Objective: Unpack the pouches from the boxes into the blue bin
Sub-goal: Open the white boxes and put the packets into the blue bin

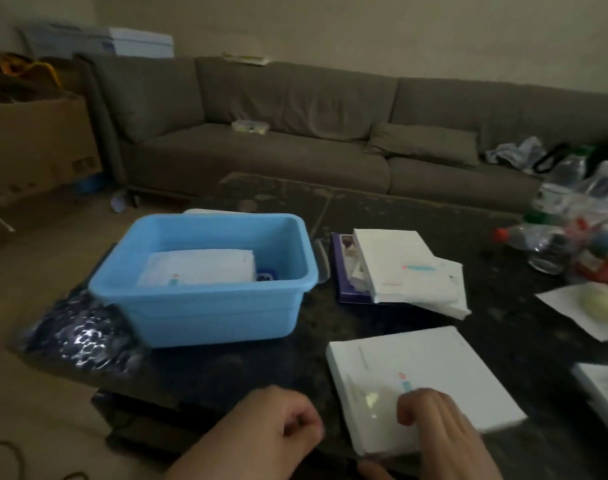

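Note:
The blue bin (178,306) stands on the dark table at centre left, with a stack of white pouches (200,268) lying flat inside it. A closed white box (420,372) lies at the table's near edge. My right hand (441,434) grips its near corner, fingers on top and thumb underneath. My left hand (271,431) hovers just left of the box, fingers curled with nothing in them. Behind, an opened purple box (347,271) holds white pouches (399,268) spilling out to the right.
Bubble wrap (77,337) lies left of the bin. Plastic bottles and bags (565,237) crowd the table's right side, with a paper sheet (579,310) and another white box (603,389) at the right edge. A grey sofa (295,133) runs behind.

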Tool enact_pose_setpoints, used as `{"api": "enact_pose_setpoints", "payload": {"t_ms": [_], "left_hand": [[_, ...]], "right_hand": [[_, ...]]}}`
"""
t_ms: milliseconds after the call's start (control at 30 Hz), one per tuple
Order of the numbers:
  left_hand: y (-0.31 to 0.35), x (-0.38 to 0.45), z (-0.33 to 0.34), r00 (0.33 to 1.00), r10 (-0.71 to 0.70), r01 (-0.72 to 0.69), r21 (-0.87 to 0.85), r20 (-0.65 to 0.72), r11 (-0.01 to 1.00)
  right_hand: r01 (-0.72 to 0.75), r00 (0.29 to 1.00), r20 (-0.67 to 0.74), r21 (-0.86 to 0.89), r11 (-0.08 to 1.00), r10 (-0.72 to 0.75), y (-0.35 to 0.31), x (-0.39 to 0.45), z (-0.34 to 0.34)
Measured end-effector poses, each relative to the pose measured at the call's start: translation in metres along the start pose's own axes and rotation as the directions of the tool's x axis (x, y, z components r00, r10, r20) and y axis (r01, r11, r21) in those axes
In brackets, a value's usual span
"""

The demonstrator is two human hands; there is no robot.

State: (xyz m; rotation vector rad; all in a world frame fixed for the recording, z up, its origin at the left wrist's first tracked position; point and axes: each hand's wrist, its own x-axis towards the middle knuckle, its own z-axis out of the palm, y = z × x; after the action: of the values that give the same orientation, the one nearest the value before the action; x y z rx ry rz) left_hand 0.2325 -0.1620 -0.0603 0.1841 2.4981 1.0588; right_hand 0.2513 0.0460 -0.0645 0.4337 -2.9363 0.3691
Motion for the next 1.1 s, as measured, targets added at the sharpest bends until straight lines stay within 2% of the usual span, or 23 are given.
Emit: {"api": "enact_pose_setpoints", "payload": {"t_ms": [67, 100, 133, 167, 200, 233, 300, 400, 467, 600, 700, 800, 967, 1100], "left_hand": [[0.006, 0.005, 0.002, 0.999, -0.022, 0.019, 0.075, 0.041, 0.997], [0.008, 0.006, 0.002, 0.998, -0.011, 0.006, 0.076, 0.066, 0.997], [0.009, 0.007, 0.003, 0.996, 0.012, -0.018, 0.062, 0.092, 0.998], [0.01, 0.007, 0.002, 0.993, 0.046, -0.051, 0.048, 0.112, 0.998], [0.011, 0.008, 0.003, 0.989, 0.087, -0.093, 0.041, 0.119, 0.995], [0.012, 0.01, 0.002, 0.985, 0.133, -0.139, 0.042, 0.106, 0.989], [0.013, 0.012, 0.003, 0.97, 0.237, -0.241, 0.084, 0.052, 0.967], [0.015, 0.017, 0.008, 0.914, 0.406, -0.402, 0.139, 0.005, 0.905], [0.017, 0.022, 0.015, 0.869, 0.492, -0.476, 0.187, -0.046, 0.859], [0.023, 0.032, 0.021, 0.776, 0.6, -0.571, 0.188, -0.192, 0.799], [0.024, 0.038, 0.023, 0.738, 0.622, -0.602, 0.162, -0.26, 0.782], [0.03, 0.039, 0.029, 0.728, 0.654, -0.638, 0.143, -0.209, 0.756], [0.05, 0.04, 0.051, 0.68, 0.732, -0.695, 0.279, -0.044, 0.663], [0.049, 0.047, 0.056, 0.574, 0.815, -0.715, 0.437, -0.08, 0.546]], "right_hand": [[0.057, 0.995, -0.088, 0.069, 0.996, -0.05, 0.001, -0.004, -0.001], [0.045, 0.996, -0.085, 0.079, 0.996, -0.038, 0.0, -0.003, -0.005], [0.053, 0.997, -0.065, 0.067, 0.996, -0.049, 0.003, -0.003, -0.004], [0.118, 0.986, -0.117, 0.006, 0.993, -0.116, 0.009, -0.004, 0.0], [0.126, 0.982, -0.142, 0.017, 0.992, -0.123, 0.012, -0.003, -0.001], [0.103, 0.981, -0.173, 0.072, 0.992, -0.089, 0.018, -0.004, 0.006], [0.141, 0.96, -0.254, 0.077, 0.987, -0.117, 0.031, -0.008, 0.021], [0.218, 0.942, -0.27, 0.04, 0.975, -0.199, 0.035, -0.008, 0.026], [0.235, 0.91, -0.361, 0.04, 0.971, -0.206, 0.036, -0.006, 0.025], [0.212, 0.826, -0.55, 0.1, 0.972, -0.123, 0.035, -0.007, 0.021], [0.169, 0.778, -0.628, 0.217, 0.962, 0.005, 0.037, -0.008, 0.014], [0.143, 0.736, -0.666, 0.323, 0.936, 0.117, 0.04, -0.01, 0.007], [0.155, 0.692, -0.699, 0.389, 0.908, 0.181, 0.045, -0.012, 0.003], [0.14, 0.721, -0.67, 0.393, 0.909, 0.178, 0.046, -0.013, 0.001]]}}
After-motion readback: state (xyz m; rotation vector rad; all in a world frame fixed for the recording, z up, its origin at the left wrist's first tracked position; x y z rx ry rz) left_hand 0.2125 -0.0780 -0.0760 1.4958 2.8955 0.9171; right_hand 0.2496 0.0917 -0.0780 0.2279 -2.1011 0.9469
